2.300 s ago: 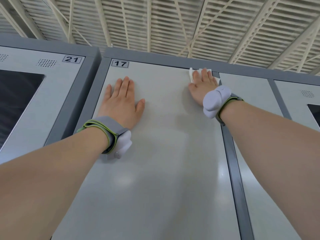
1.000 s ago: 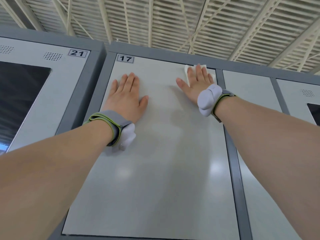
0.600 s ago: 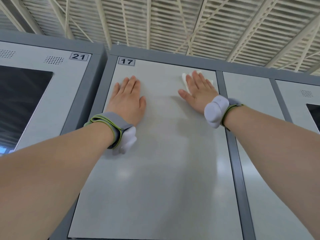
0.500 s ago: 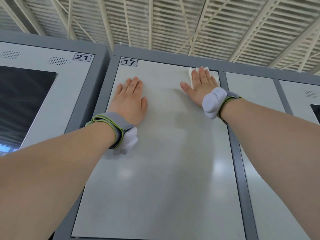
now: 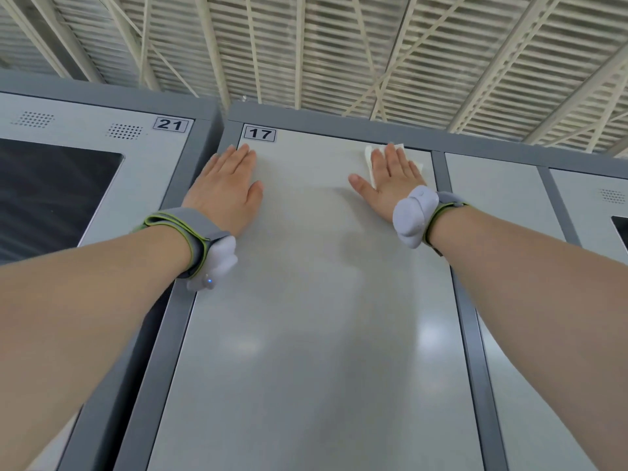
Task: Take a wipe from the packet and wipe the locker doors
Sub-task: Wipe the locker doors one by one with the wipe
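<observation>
Wipe point(image 5: 369, 158) under right hand point(image 5: 394, 190) — door 17 point(image 5: 306, 334)

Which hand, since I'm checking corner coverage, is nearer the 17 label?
Left. The left hand lies just below the 17 label, fingertips nearly reaching it; the right hand presses the wipe near the far top corner of the door.
</observation>
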`<state>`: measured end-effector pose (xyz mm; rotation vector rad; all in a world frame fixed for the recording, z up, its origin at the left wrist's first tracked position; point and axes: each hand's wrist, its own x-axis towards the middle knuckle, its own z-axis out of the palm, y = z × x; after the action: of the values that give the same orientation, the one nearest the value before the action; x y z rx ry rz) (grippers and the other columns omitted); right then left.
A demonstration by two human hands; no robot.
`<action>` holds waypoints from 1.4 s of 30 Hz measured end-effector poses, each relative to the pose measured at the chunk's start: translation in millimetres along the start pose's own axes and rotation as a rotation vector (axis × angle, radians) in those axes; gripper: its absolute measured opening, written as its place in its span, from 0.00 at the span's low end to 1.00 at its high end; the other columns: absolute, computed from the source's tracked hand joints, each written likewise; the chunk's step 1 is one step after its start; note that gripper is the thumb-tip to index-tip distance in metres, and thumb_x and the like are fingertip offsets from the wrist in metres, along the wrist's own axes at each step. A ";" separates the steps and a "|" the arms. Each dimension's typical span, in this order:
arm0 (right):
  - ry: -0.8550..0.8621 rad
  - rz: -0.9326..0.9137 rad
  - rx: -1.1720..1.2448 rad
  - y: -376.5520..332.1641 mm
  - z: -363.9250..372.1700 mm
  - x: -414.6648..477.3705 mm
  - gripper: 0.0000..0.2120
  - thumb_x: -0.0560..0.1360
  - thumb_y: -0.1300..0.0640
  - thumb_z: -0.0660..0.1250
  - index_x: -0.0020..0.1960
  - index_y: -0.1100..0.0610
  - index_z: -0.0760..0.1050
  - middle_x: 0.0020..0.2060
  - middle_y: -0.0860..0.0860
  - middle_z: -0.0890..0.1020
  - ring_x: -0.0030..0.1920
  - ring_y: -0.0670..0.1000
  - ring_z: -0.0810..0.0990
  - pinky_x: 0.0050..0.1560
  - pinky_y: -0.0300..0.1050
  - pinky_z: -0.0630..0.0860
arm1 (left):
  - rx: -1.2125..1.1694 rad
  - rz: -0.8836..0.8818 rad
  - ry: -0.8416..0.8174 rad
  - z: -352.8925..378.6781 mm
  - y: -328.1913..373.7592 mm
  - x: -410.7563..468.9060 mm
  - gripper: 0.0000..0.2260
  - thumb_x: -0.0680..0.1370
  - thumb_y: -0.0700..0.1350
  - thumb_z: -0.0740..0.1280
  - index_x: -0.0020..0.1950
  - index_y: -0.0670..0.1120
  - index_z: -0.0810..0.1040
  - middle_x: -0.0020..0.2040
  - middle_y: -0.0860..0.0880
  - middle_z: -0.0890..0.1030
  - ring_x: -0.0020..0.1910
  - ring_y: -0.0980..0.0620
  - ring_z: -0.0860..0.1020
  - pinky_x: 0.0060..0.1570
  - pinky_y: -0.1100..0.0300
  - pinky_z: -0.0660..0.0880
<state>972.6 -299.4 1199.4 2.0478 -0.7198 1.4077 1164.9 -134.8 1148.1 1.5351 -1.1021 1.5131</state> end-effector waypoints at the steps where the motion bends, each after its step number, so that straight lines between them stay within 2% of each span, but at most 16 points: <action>1: 0.003 0.035 0.009 -2.2 0.5 6.1 0.37 0.77 0.34 0.43 0.77 0.55 0.40 0.76 0.55 0.39 0.76 0.53 0.37 0.74 0.49 0.37 | 0.008 -0.004 -0.007 -1.9 -3.4 2.4 0.23 0.82 0.44 0.52 0.76 0.39 0.54 0.78 0.44 0.53 0.77 0.47 0.49 0.73 0.56 0.43; 4: 0.022 0.057 0.025 -10.9 3.1 13.6 0.37 0.77 0.33 0.43 0.77 0.54 0.40 0.76 0.56 0.39 0.76 0.54 0.36 0.74 0.50 0.36 | 0.034 -0.019 -0.019 -5.0 -13.2 7.0 0.23 0.82 0.44 0.52 0.76 0.39 0.53 0.78 0.44 0.53 0.77 0.47 0.49 0.73 0.56 0.43; 10: 0.016 -0.115 0.007 -19.6 6.5 -4.7 0.36 0.77 0.35 0.44 0.77 0.53 0.40 0.76 0.55 0.39 0.76 0.53 0.36 0.74 0.48 0.36 | 0.063 -0.019 -0.010 -3.7 -27.0 6.1 0.24 0.82 0.48 0.51 0.76 0.38 0.56 0.77 0.42 0.55 0.76 0.44 0.52 0.73 0.53 0.46; 13: -0.003 -0.197 -0.018 -16.2 7.5 -14.3 0.34 0.78 0.37 0.45 0.77 0.52 0.40 0.76 0.54 0.39 0.76 0.52 0.36 0.73 0.47 0.36 | 0.077 -0.024 -0.016 -1.2 -29.2 3.7 0.24 0.82 0.46 0.53 0.76 0.39 0.54 0.77 0.44 0.53 0.76 0.46 0.51 0.73 0.54 0.46; 15: -0.001 -0.168 -0.027 -8.9 3.4 -11.9 0.34 0.78 0.37 0.45 0.77 0.51 0.40 0.77 0.53 0.39 0.76 0.51 0.37 0.73 0.46 0.36 | 0.077 -0.012 -0.011 1.5 -30.0 1.3 0.24 0.83 0.46 0.53 0.77 0.40 0.53 0.78 0.45 0.52 0.76 0.47 0.51 0.73 0.54 0.45; 20: 0.044 0.047 0.007 -13.1 -3.1 14.1 0.36 0.77 0.34 0.43 0.77 0.53 0.42 0.77 0.56 0.41 0.76 0.54 0.39 0.75 0.50 0.39 | 0.078 -0.011 0.002 5.7 -32.6 -1.6 0.25 0.83 0.48 0.50 0.77 0.42 0.50 0.78 0.47 0.50 0.77 0.49 0.50 0.73 0.56 0.42; 23: 0.054 0.012 0.020 -29.2 0.7 17.5 0.36 0.77 0.34 0.43 0.77 0.53 0.42 0.77 0.55 0.41 0.76 0.54 0.38 0.75 0.50 0.38 | 0.082 -0.009 0.017 6.4 -33.7 -1.5 0.25 0.83 0.48 0.50 0.78 0.42 0.49 0.78 0.47 0.49 0.77 0.49 0.49 0.73 0.56 0.42; 30: -0.016 -0.242 -0.018 -41.0 3.8 -8.5 0.33 0.79 0.38 0.44 0.77 0.52 0.40 0.76 0.54 0.39 0.76 0.52 0.36 0.73 0.46 0.35 | 0.084 -0.011 -0.004 7.3 -35.0 -2.2 0.25 0.83 0.49 0.49 0.78 0.43 0.48 0.78 0.48 0.48 0.77 0.50 0.46 0.73 0.56 0.40; 32: -0.026 -0.193 -0.029 -38.3 -0.3 -2.4 0.34 0.78 0.37 0.44 0.77 0.53 0.41 0.76 0.54 0.40 0.76 0.52 0.37 0.73 0.46 0.36 | 0.094 -0.028 0.003 6.9 -35.9 -3.2 0.25 0.83 0.49 0.48 0.78 0.44 0.48 0.78 0.49 0.47 0.77 0.50 0.45 0.73 0.55 0.40; 36: 0.036 0.017 -0.011 -42.1 -7.2 20.9 0.36 0.78 0.35 0.45 0.77 0.55 0.44 0.77 0.56 0.43 0.76 0.55 0.40 0.74 0.48 0.40 | 0.098 -0.043 0.015 6.0 -33.8 -3.9 0.24 0.83 0.49 0.48 0.78 0.45 0.48 0.78 0.50 0.47 0.77 0.50 0.44 0.73 0.55 0.39; 42: 0.036 -0.079 0.010 -61.1 1.1 18.4 0.35 0.79 0.36 0.44 0.77 0.57 0.41 0.77 0.55 0.41 0.76 0.53 0.38 0.74 0.47 0.37 | 0.099 -0.030 0.010 5.8 -34.7 -4.3 0.24 0.83 0.49 0.49 0.78 0.44 0.48 0.78 0.50 0.47 0.77 0.50 0.44 0.73 0.56 0.39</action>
<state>1021.3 -259.2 1208.1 2.0310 -0.6118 1.4026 1199.3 -126.2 1146.2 1.6021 -1.0074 1.5743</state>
